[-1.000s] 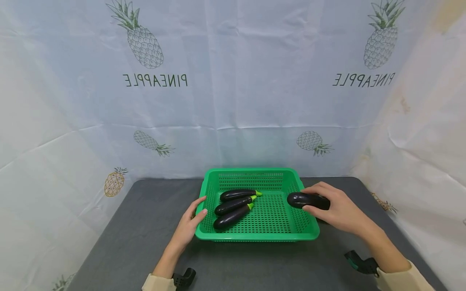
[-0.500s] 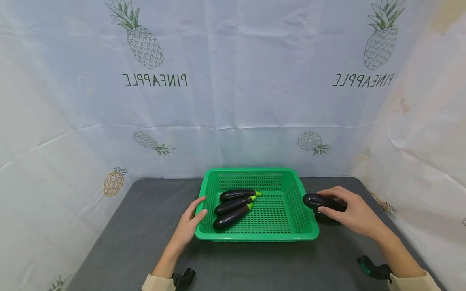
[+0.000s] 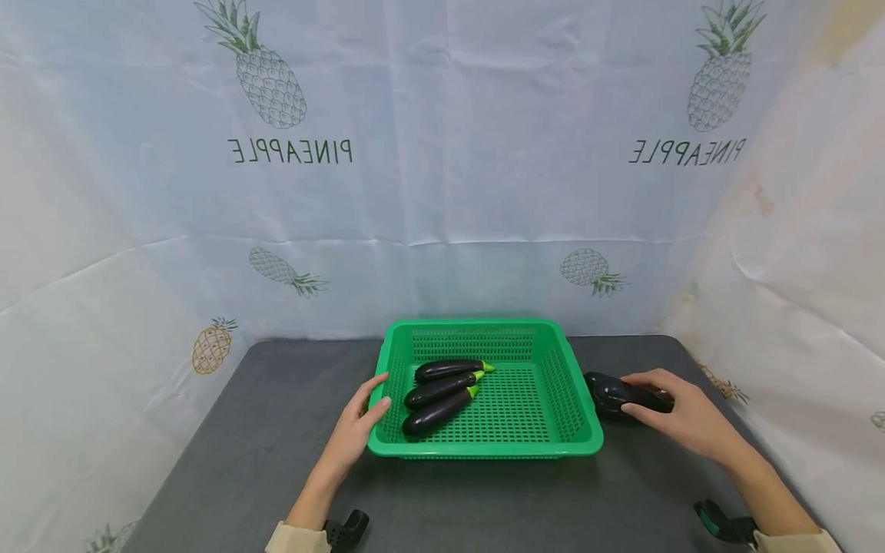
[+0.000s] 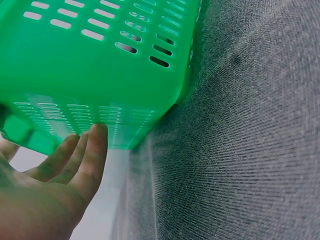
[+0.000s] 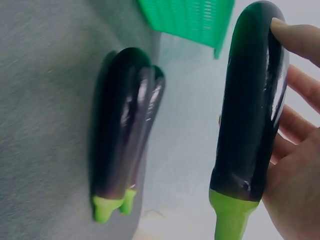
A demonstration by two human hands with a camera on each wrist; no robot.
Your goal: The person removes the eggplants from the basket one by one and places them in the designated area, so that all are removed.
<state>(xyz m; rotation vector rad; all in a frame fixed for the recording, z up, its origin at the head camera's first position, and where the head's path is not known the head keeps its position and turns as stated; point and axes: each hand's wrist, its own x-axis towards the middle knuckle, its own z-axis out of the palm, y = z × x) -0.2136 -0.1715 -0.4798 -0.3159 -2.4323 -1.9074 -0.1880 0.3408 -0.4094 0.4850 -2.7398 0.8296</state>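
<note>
Grey table [image 3: 484, 503]; a green basket [image 3: 484, 451] stands on it; two eggplants [image 5: 120, 130] lie beside.

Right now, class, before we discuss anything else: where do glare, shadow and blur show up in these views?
Head view: a soft shadow darkens the gray table in front of the green basket; left wrist view: the table darkens beside the basket; right wrist view: white glare streaks the held eggplant, while the eggplants lying beyond it look smeared.
</note>
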